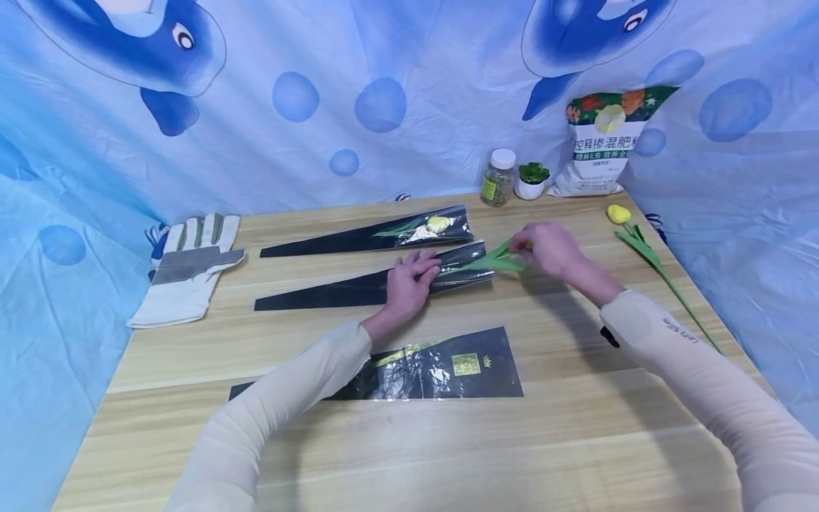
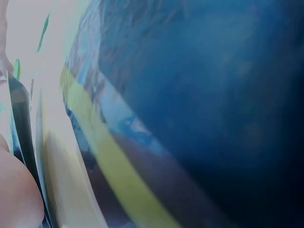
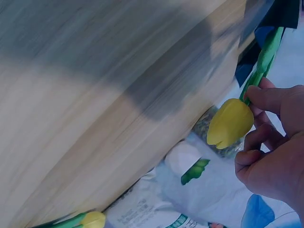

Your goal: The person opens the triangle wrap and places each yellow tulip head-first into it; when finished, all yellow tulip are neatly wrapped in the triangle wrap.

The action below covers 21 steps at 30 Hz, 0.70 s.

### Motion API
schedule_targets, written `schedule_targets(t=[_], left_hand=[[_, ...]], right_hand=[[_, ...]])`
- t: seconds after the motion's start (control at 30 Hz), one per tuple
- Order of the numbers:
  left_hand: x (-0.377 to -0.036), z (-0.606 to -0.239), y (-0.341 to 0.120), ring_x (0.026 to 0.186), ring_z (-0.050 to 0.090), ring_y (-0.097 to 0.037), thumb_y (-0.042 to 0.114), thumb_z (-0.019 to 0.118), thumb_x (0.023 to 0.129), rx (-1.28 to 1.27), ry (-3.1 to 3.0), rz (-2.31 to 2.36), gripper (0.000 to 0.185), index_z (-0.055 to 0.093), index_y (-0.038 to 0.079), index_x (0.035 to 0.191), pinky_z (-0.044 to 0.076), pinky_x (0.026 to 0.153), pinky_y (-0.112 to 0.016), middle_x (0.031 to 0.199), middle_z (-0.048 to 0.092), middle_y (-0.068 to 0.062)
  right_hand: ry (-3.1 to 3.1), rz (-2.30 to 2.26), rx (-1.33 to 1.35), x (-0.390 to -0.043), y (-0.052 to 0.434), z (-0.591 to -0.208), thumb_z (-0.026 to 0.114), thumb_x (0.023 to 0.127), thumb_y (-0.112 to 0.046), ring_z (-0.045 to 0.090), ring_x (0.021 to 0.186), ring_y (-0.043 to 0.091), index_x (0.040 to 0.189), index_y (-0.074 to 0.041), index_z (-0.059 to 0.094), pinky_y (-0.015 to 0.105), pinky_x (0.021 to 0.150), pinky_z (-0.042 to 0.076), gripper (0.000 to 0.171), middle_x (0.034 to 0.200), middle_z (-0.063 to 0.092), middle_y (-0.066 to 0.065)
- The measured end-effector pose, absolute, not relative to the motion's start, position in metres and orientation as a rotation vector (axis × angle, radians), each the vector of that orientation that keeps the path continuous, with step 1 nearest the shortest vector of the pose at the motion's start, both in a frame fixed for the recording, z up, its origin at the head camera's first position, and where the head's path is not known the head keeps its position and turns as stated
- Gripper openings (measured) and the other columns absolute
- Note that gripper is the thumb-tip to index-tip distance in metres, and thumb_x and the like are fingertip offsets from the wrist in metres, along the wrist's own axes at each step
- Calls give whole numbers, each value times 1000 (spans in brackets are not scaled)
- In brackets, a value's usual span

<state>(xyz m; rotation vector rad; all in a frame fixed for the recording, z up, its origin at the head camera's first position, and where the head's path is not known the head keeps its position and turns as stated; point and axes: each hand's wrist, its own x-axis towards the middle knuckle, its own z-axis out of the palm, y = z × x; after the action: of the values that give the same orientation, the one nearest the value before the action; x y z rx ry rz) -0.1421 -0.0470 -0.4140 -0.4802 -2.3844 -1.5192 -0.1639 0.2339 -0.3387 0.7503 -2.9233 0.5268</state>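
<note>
One tulip already sleeved (image 1: pixel 409 232). My left hand (image 1: pixel 409 283) lies flat, fingers straight, on the middle sleeve (image 1: pixel 358 286); right hand (image 1: pixel 553 249) pinches yellow tulip (image 3: pixel 229 123) at its mouth, stem partly in. Third sleeve (image 1: pixel 448 373) and spare tulip (image 1: pixel 630 231) left.

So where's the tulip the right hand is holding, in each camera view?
Head: the tulip sits centre-right, its stem going into the middle sleeve, its bloom hidden by the right hand.
Left wrist: too blurred to tell.
Right wrist: yellow bloom at right, pinched by the fingers.
Shared landmark: the fertiliser bag.
</note>
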Motion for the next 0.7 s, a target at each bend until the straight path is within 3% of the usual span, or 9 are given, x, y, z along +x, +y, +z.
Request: schedule_targets(t=[0.3,0.7], left_hand=[[-143,-413,-44,130,49,-44,2,73,89,-516,-2371,-1494,16,76,0,105,17,116,-59,121,67,-16],[-142,-411,-45,129,50,-46,0,73,89,-531,-2352,-1494,16,76,-2,104,18,116,-61,120,67,-18]], right_hand=[[-2855,533,838,-167,216,-348,76,83,2,67,80,31,91,-7,77,54,88,47,13,88,73,11],[-2872,767,812,-167,198,-361,75,83,1,57,86,30,94,-10,78,51,87,37,16,95,74,8]])
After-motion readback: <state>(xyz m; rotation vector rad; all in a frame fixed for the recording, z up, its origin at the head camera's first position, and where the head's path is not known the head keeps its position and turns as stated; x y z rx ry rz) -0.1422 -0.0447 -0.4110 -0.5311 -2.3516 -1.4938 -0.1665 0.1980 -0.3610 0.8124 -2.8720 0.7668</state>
